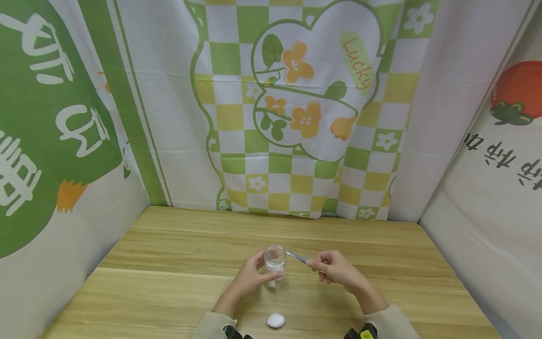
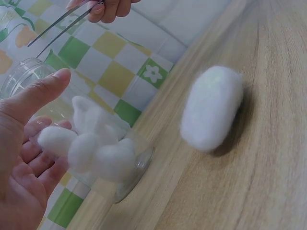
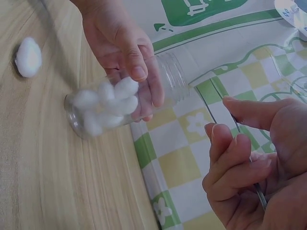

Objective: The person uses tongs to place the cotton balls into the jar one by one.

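Note:
A clear glass jar [image 1: 275, 267] stands upright on the table, its mouth uncovered. My left hand [image 1: 250, 277] holds it round the side, thumb towards me and fingers behind. Several white cotton balls [image 3: 104, 104] lie in its lower part. Between thumb and fingers, my right hand [image 1: 337, 271] pinches metal tweezers [image 1: 298, 257]. Their two tips are spread with nothing between them, close to the right of the jar's mouth. One loose cotton ball [image 1: 275, 321] rests on the table in front of the jar, nearer to me.
The wooden table [image 1: 169, 301] reaches back to a checked green and yellow cloth [image 1: 271, 197] hanging behind it. Printed cloth walls [image 1: 127, 197] rise along the left and right sides.

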Motion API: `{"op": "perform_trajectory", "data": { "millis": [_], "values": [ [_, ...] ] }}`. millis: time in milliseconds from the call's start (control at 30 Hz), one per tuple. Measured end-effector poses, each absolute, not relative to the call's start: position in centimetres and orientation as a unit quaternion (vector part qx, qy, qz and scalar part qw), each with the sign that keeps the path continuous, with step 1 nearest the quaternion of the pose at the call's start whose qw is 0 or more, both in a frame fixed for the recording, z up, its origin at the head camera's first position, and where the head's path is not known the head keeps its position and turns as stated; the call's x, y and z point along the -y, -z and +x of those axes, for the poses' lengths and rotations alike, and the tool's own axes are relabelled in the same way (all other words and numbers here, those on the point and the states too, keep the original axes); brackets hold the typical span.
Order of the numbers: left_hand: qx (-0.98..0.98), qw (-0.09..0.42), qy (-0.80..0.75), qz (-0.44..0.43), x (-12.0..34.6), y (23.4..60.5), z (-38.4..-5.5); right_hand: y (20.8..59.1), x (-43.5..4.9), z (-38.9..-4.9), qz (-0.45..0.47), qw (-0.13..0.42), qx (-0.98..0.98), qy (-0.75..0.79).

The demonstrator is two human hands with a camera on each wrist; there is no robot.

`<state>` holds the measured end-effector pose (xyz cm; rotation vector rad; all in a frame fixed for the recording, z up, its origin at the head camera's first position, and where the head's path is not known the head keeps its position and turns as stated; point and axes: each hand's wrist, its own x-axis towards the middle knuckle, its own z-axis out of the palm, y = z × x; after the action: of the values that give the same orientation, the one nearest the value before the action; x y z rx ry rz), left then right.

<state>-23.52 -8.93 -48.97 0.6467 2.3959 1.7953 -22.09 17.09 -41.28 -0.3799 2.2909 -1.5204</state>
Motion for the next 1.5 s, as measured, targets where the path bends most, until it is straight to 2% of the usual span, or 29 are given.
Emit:
{"op": "perform_trajectory", "data": {
  "millis": [633,1033,1267,1500],
  "values": [
    [-0.784,0.032,-0.584,0.205,8.9,49.0,-23.5,43.5,-18.2,-21.0,-0.147,0.219,-0.804,0.533],
    [-0.787,0.03,-0.582,0.202,8.8,49.1,-23.6,44.9,-18.5,-20.3,-0.196,0.25,-0.786,0.531],
    [-0.785,0.033,-0.584,0.202,8.8,49.1,-23.6,46.0,-18.3,-19.8,-0.178,0.262,-0.786,0.531],
    [-0.784,0.031,-0.587,0.201,8.8,49.0,-23.5,46.6,-18.5,-19.4,-0.186,0.245,-0.816,0.489]
  ]
}}
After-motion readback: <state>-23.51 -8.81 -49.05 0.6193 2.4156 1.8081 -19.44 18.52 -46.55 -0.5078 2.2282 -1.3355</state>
